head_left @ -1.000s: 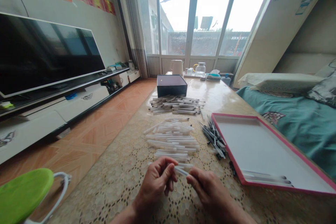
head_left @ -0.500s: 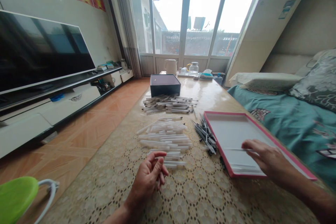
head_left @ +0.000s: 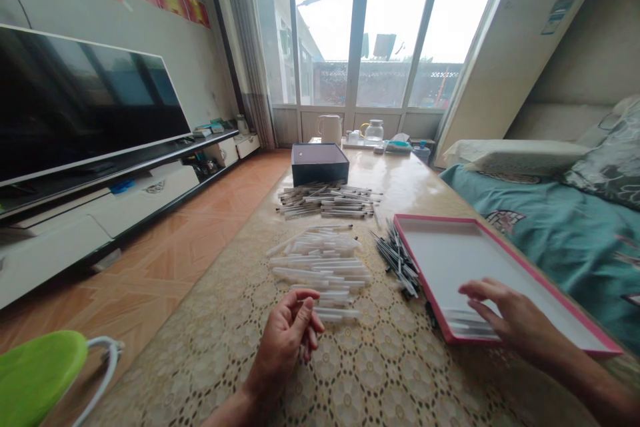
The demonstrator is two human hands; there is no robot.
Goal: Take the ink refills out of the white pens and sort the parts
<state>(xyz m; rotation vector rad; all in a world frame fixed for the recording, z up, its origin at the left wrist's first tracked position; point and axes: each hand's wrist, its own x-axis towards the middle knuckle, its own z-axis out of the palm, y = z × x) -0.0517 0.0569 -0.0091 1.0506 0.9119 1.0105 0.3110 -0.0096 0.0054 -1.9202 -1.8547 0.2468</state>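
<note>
My left hand (head_left: 289,328) hovers over the patterned tablecloth with loosely bent fingers, nothing visible in it. Just beyond it lie rows of clear, whitish pen barrels (head_left: 320,265). My right hand (head_left: 505,313) is over the near end of a shallow pink-rimmed tray (head_left: 450,247), its fingers apart and holding nothing. Beneath those fingers, several slim white pen-like sticks (head_left: 467,323) lie on the tray's floor, slightly blurred. A heap of dark, thin pen parts (head_left: 397,260) rests against the tray's left wall.
Farther up the table, a pile of dark-tipped pens or refills (head_left: 327,200) lies before a dark blue box (head_left: 320,170). A jug (head_left: 330,128), a glass pot (head_left: 373,131) and a tissue pack (head_left: 399,143) stand at the far end. A green stool (head_left: 43,370) is at lower left.
My right hand has let go of a thin white stick, which now lies in the tray, and its fingers have spread. My left hand keeps its pose. The view has shifted slightly.
</note>
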